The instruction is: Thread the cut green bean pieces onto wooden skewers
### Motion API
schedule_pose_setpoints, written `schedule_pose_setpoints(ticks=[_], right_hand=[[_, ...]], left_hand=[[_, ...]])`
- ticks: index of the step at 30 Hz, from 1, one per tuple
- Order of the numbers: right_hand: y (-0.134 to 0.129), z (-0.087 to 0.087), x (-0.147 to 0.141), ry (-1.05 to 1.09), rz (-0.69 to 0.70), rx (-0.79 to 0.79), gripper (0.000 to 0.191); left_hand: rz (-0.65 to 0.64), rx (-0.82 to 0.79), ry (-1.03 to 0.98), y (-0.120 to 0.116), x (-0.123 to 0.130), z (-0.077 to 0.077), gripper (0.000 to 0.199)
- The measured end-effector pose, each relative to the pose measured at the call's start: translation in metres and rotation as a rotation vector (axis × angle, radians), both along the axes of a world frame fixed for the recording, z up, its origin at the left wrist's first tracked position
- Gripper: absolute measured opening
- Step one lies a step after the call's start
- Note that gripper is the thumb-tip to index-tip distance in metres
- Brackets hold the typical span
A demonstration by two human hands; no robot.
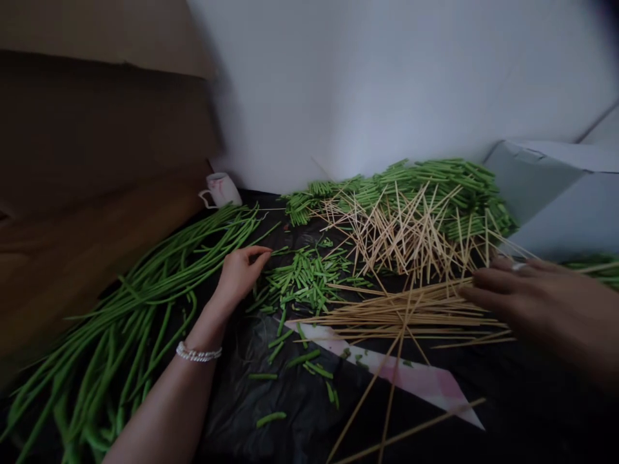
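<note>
My left hand (240, 276), a beaded bracelet at its wrist, pinches thumb and forefinger together. At the fingertips is a short cut piece of long bean (279, 251). Just beyond lies a loose heap of cut bean pieces (309, 280). Long uncut beans (159, 270) spread out to the left of that forearm. My right hand (541, 303), with a ring on one finger, is partly blurred. Its fingers stretch out over the right end of a bundle of wooden skewers (401, 310), and I see nothing held in them.
Behind the bundle rises a big pile of skewered beans (435, 187), bare skewer ends (396, 238) pointing forward. A white mug (223, 190) stands at the back left. Black sheeting (242, 399) covers the surface. Pink-and-white paper (425, 383) lies under crossed skewers. A white box (546, 187) sits right.
</note>
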State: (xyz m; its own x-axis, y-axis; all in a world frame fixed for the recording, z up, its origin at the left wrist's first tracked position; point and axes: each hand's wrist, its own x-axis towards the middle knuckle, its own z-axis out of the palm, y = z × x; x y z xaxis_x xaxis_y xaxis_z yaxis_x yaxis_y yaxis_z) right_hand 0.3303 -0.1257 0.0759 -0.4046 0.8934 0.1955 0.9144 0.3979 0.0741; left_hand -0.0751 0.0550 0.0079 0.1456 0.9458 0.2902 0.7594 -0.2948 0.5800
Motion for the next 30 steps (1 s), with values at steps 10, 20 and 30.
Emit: schedule_pose_setpoints(ticks=[10,20,30], right_hand=[[0.022,-0.026,-0.037,-0.191,0.144,-0.018,0.023],[0.065,-0.041,-0.167,-0.059,0.181,-0.124,0.027],[0.076,-0.073,-0.132,-0.111,-0.024,-0.245,0.024]], left_hand=[[-0.189,-0.261,0.004,0.009,-0.031,0.004,0.025],[-0.330,-0.198,0.032,-0.006,0.002,-0.008,0.027],[-0.153,-0.019,-0.173,-0.006,0.012,-0.006,0.028]])
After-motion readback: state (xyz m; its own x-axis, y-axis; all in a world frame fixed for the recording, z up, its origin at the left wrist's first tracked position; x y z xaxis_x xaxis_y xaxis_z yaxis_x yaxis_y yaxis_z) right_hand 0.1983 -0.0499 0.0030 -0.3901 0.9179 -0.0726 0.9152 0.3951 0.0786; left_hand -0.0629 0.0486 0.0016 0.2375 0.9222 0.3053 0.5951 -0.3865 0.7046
